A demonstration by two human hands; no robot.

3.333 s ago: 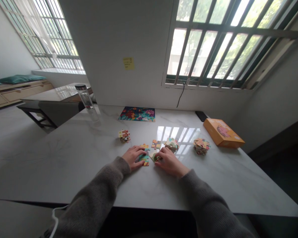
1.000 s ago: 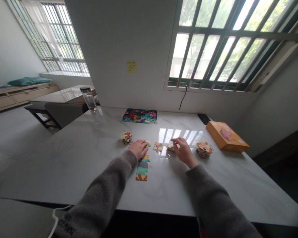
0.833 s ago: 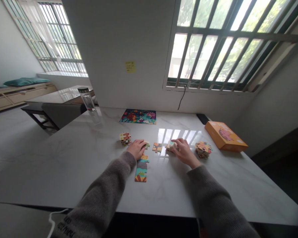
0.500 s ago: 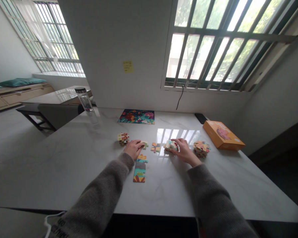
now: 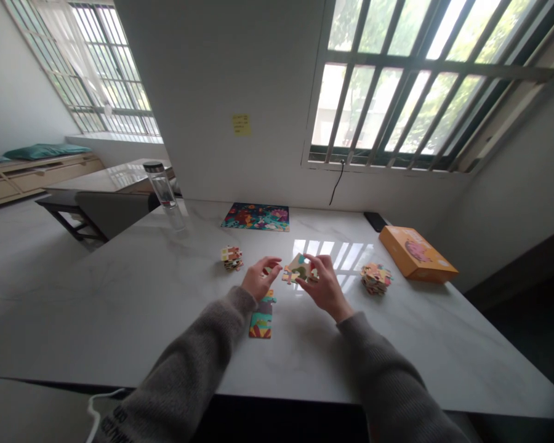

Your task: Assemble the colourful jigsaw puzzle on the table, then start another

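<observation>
My right hand (image 5: 324, 283) pinches a cream, green and blue puzzle piece (image 5: 300, 266), tilted above the table, between thumb and fingers. My left hand (image 5: 260, 278) is just left of it, with thumb and fingers curved and apart. Through their gap shows part of a puzzle piece that seems to lie on the table. Beneath my left hand a joined strip of puzzle pieces (image 5: 261, 320) runs toward me, its top partly covered. An orange puzzle piece (image 5: 287, 275) lies between my hands, partly hidden by the held one.
A small stack of puzzle pieces (image 5: 231, 258) stands left, a larger stack (image 5: 376, 279) right. Farther back are a dark picture sheet (image 5: 256, 217), a glass bottle (image 5: 161, 187), a black phone (image 5: 375, 221) and an orange box (image 5: 415, 253) on the marble-patterned table (image 5: 166, 326).
My right hand has moved left and lifted a puzzle piece from the small pile it was touching. My left hand has shifted slightly right, and its thumb and fingers now show a gap.
</observation>
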